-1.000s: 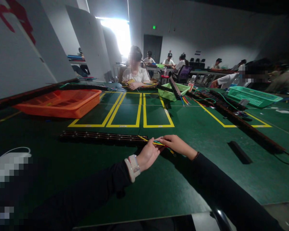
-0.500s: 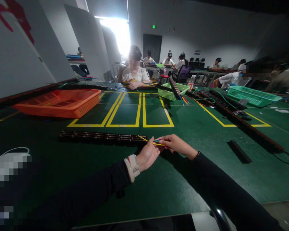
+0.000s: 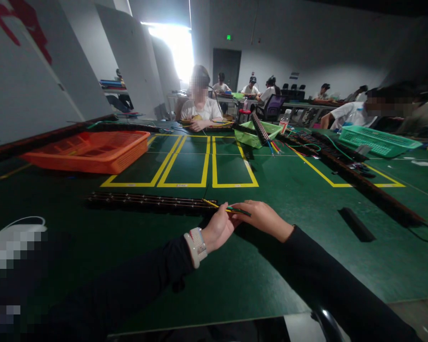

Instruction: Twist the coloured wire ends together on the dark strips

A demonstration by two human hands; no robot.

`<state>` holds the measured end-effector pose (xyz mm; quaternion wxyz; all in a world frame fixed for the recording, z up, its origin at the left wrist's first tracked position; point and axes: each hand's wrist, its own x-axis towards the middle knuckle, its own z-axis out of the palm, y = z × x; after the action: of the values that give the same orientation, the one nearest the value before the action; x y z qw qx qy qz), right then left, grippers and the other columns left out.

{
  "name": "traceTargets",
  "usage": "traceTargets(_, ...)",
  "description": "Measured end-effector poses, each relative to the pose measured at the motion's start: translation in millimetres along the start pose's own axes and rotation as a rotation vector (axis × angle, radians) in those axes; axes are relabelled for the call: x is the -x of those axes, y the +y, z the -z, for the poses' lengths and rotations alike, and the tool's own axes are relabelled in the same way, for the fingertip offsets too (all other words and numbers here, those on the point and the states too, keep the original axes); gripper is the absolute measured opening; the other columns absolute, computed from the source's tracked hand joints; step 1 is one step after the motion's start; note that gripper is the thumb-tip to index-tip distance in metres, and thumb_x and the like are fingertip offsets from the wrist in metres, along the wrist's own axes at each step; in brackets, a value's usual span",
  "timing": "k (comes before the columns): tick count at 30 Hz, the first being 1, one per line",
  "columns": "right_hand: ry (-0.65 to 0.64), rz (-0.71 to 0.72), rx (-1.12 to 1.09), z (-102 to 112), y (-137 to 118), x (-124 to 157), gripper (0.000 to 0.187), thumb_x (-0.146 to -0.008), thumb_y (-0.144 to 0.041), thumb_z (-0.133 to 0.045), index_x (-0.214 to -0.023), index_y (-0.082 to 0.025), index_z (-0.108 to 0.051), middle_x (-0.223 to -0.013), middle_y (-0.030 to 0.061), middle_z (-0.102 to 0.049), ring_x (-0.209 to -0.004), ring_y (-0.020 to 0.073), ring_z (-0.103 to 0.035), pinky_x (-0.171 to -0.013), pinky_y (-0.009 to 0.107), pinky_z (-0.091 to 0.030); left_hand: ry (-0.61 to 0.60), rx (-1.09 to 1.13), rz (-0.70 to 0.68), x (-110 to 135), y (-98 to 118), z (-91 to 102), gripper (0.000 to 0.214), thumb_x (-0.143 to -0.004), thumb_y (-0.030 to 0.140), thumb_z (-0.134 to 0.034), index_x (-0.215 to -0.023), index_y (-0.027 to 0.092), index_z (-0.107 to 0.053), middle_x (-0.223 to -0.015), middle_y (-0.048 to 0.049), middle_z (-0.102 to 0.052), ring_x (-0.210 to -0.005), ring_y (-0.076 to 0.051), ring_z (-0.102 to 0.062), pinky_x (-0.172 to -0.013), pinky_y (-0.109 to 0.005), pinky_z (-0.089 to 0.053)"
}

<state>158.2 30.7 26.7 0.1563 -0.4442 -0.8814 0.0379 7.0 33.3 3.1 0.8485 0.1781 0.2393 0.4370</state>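
My left hand (image 3: 218, 230) and my right hand (image 3: 265, 218) meet just above the green table (image 3: 271, 275), both pinched on a small bundle of coloured wires (image 3: 231, 210) in yellow, green and blue. The wires run left to the end of a long dark terminal strip (image 3: 150, 203) lying flat on the table. A white band sits on my left wrist. Both arms are in black sleeves.
An orange basket (image 3: 89, 151) stands at the back left, a green basket (image 3: 251, 134) at the back middle, a teal one (image 3: 378, 141) at the right. Yellow tape boxes (image 3: 185, 166) mark the table. A small black bar (image 3: 355, 224) lies right. Several people sit beyond.
My right hand has turned a little, fingers flattening over the wires, and the red and blue wire ends seen below it earlier are now covered. My left hand has barely moved.
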Motion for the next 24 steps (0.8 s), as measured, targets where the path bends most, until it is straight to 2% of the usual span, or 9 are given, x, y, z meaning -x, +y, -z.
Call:
traceTargets(5,-0.013,0.157,0.285,0.3,-2.1,1.1,0.027,-0.092,-0.022,-0.046,-0.117,-0.019,-0.056,-0.085,0.0050,-0.063,-0.070,0.0134,-0.058,-0.060,0.024,-0.039,0.013,0.014,0.025,-1.4,-0.2,0.7,0.027,-0.090,0.022,-0.035,-0.077,0.013,-0.057,-0.080,-0.0089,-0.063,-0.083,-0.017,-0.059,-0.084,-0.031,-0.045)
traceTargets(11,0.015,0.232,0.515,5.5,-18.7,-2.2,0.024,-0.090,-0.016,-0.045,-0.112,-0.014,-0.054,-0.090,0.0084,-0.057,-0.076,0.0185,-0.051,-0.065,0.031,-0.036,0.079,0.041,0.010,-1.5,-0.8,2.1,0.023,-0.089,0.019,-0.041,-0.070,0.015,-0.052,-0.068,-0.0032,-0.058,-0.068,-0.013,-0.056,-0.077,-0.028,-0.046)
traceTargets(14,0.034,0.251,0.550,7.4,-25.5,-1.6,0.023,-0.089,-0.013,-0.044,-0.110,-0.012,-0.053,-0.095,0.0099,-0.056,-0.079,0.0207,-0.049,-0.068,0.034,-0.035,0.091,0.052,0.008,-0.3,-0.3,0.8,0.026,-0.090,0.019,-0.039,-0.067,0.015,-0.050,-0.067,-0.0023,-0.057,-0.064,-0.011,-0.055,-0.073,-0.026,-0.047)
traceTargets(20,0.033,0.268,0.532,6.8,-28.6,-0.5,0.014,-0.089,-0.011,-0.042,-0.093,-0.013,-0.056,-0.083,0.0083,-0.055,-0.074,0.0202,-0.048,-0.066,0.033,-0.033,0.077,0.082,0.038,-1.1,0.2,-0.5,0.029,-0.090,0.021,-0.040,-0.064,0.015,-0.051,-0.058,-0.0005,-0.051,-0.060,-0.012,-0.053,-0.070,-0.025,-0.047)
traceTargets(24,0.043,0.251,0.471,5.4,-25.4,0.9,0.017,-0.089,-0.013,-0.043,-0.092,-0.013,-0.060,-0.082,0.0089,-0.057,-0.075,0.0195,-0.050,-0.066,0.033,-0.036,0.062,0.087,0.041,-2.5,-0.2,0.9,0.029,-0.089,0.019,-0.041,-0.064,0.014,-0.052,-0.061,-0.0025,-0.054,-0.064,-0.013,-0.056,-0.074,-0.027,-0.047)
